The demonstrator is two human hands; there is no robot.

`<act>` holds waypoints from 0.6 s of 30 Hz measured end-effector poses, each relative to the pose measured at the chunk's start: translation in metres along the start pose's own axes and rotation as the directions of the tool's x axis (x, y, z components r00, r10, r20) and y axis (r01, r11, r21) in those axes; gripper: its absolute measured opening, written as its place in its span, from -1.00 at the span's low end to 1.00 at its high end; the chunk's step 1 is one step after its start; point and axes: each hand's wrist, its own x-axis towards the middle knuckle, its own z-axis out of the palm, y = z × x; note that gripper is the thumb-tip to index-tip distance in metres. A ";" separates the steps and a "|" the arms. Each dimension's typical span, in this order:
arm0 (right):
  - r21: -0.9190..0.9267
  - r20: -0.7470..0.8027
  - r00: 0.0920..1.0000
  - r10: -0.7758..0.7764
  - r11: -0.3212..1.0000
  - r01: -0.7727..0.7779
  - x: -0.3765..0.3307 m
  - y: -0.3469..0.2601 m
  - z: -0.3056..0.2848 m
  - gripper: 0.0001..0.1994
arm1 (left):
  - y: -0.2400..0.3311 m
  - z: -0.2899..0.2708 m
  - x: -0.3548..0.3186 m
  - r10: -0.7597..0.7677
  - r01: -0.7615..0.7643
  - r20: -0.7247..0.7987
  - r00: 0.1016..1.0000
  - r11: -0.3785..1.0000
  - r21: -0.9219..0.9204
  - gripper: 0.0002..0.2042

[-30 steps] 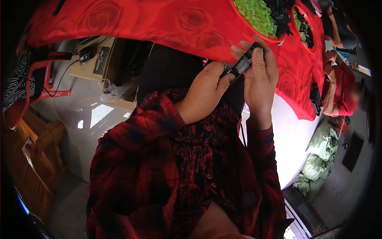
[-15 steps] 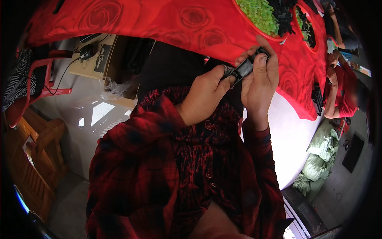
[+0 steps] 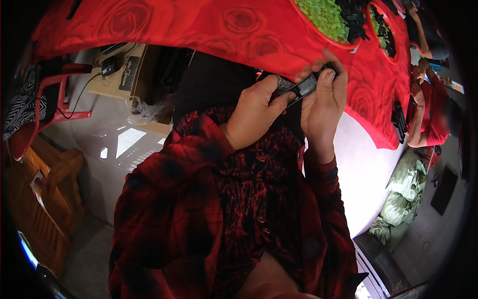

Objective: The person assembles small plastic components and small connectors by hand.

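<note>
Both hands gripped small black part [image 3: 309, 85] at red table [image 3: 199, 30] edge: left hand [image 3: 256, 112] pinched end, right hand [image 3: 323, 94] wrapped it, steadying for close work.

At twelve o'clock you have a table under a red rose-patterned cloth [image 3: 199, 30]. At ten o'clock stands a red plastic chair [image 3: 55, 94], with a low wooden stand [image 3: 117, 70] just beside it. A wooden bench [image 3: 42, 199] sits at eight o'clock. The pale floor [image 3: 109, 149] catches bright patches of light. At four o'clock lie pale green sacks [image 3: 403, 199] near a grey wall [image 3: 433, 234].
</note>
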 end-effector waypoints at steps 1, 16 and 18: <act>-0.010 0.004 1.000 -0.016 1.000 0.016 -0.002 0.001 -0.001 -0.62 | 0.002 -0.001 -0.001 -0.056 0.057 0.030 0.998 0.998 -0.031 -0.92; 0.037 0.036 0.999 0.021 0.999 -0.022 0.014 -0.010 -0.003 -0.63 | 0.001 -0.019 0.017 -0.100 0.249 0.393 0.914 0.904 -0.348 -0.83; 0.049 0.039 0.999 0.034 0.998 -0.036 0.015 -0.009 -0.005 -0.63 | 0.002 -0.023 0.018 -0.087 0.242 0.419 0.904 0.911 -0.335 -0.80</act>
